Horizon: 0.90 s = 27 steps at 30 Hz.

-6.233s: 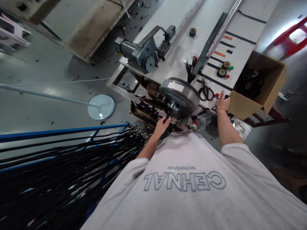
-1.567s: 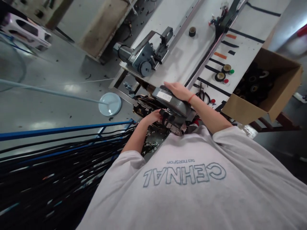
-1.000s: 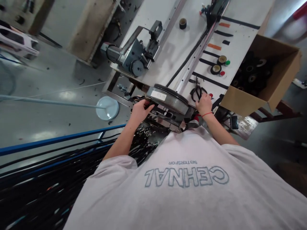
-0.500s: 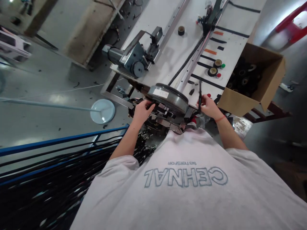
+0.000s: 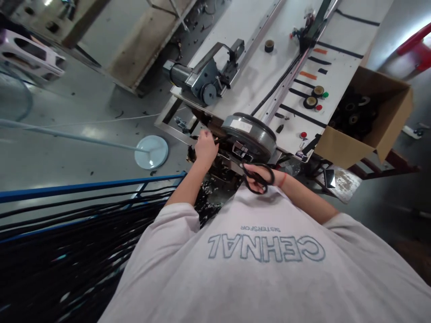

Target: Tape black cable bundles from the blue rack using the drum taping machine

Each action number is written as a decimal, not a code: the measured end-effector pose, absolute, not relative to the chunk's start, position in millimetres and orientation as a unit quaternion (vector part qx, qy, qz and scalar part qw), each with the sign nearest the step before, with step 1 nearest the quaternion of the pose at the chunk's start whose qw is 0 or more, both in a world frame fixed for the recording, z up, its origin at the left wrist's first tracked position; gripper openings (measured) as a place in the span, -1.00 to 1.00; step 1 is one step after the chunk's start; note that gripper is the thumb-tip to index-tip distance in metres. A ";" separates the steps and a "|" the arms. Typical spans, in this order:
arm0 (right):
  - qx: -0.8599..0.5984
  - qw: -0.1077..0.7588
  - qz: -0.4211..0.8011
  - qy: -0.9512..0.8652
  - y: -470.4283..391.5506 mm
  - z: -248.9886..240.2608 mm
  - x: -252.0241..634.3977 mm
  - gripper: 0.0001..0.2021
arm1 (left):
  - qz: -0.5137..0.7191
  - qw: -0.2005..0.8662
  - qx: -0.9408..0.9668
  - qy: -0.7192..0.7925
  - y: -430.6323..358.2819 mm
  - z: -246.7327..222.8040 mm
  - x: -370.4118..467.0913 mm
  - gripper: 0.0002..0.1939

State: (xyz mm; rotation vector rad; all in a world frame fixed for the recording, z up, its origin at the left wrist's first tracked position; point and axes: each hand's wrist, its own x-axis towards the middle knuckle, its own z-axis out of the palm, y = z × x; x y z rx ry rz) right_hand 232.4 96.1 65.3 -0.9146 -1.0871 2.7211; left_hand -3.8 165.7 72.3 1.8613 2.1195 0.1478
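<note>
My right hand [image 5: 257,176] is wrapped round black-handled scissors [image 5: 269,172] just in front of my shirt, their blades pointing left toward the machine. At the left end of the round metal drum [image 5: 251,134], my left hand [image 5: 206,146] is closed on a black cable [image 5: 220,140] that runs toward the drum. A white label [image 5: 241,125] is stuck on the drum. Another long black cable [image 5: 269,94] leads from behind the drum up along the rail.
The white workbench [image 5: 249,76] carries a motor unit [image 5: 208,92], tape rolls [image 5: 310,102] and push buttons. A cardboard box [image 5: 390,121] of tape rolls stands at the right. Black cables hang on a blue rack [image 5: 101,189] at lower left; a round white stool [image 5: 156,152] stands beyond.
My right hand has moved left from the bench edge with the scissors, to below the drum. My left hand has turned and sits at the drum's left side. The view has shifted slightly.
</note>
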 end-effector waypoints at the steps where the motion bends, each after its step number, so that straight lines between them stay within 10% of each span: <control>1: -0.277 0.027 0.889 -0.363 86.3 73.5 250.9 -0.35 | 0.028 0.222 0.649 0.727 166.3 68.1 -7.8 -0.75; 7: -0.326 0.108 0.867 -0.361 58.6 101.5 327.8 -0.33 | 0.164 0.607 0.517 0.581 128.6 52.1 10.6 -0.23; 12: -0.380 0.148 0.839 -0.359 75.7 104.8 341.6 -0.33 | 0.360 0.610 0.433 0.557 103.6 55.3 44.0 -0.33; 17: -0.390 0.150 0.822 -0.387 90.6 113.9 348.1 -0.35 | 0.235 0.673 0.407 0.572 132.3 62.1 58.5 -0.49; 23: -0.425 0.159 0.796 -0.401 102.0 120.9 363.1 -0.34 | 0.306 0.329 0.536 0.714 98.0 79.6 57.3 -0.65; 27: -0.515 0.193 0.740 -0.386 117.5 105.3 379.5 -0.34 | 0.131 0.521 0.520 0.664 73.6 45.3 70.1 -0.63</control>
